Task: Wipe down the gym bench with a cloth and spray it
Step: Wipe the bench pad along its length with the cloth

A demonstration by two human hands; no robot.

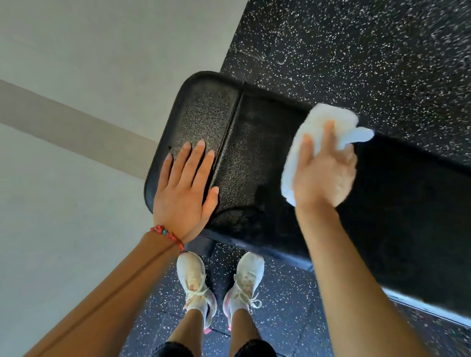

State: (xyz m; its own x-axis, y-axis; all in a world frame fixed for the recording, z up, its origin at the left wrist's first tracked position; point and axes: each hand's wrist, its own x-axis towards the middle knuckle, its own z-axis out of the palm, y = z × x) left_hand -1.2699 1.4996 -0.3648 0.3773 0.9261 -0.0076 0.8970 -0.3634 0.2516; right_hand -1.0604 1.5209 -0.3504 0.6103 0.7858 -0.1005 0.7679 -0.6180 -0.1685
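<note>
**A:** Status on the bench?

**B:** I see the gym bench running from centre frame out to the right edge. Black pad, textured; a seam splits the short end section on the left from the long section. The surface near the seam looks dull and streaky.

**A:** Cloth?

**B:** White cloth, bunched, lying on the long section by the far edge of the pad. One corner sticks out to the right, over the edge.

**A:** Right hand?

**B:** My right hand is on top of the cloth, fingers stretched forward over it, pressing it onto the pad. That part of the frame is motion-blurred; I can't tell if the thumb is tucked round the fabric.

**A:** Left?

**B:** Left hand is flat on the short end section, fingers straight and spread, palm down, nothing in it. Thumb lies across the seam. Red beaded bracelet on the wrist, brown sleeve behind it.

**A:** Surroundings?

**B:** Black speckled rubber floor under and beyond the bench. Pale wall with a darker band on the left. Two white trainers just in front of the bench's near edge.
</note>
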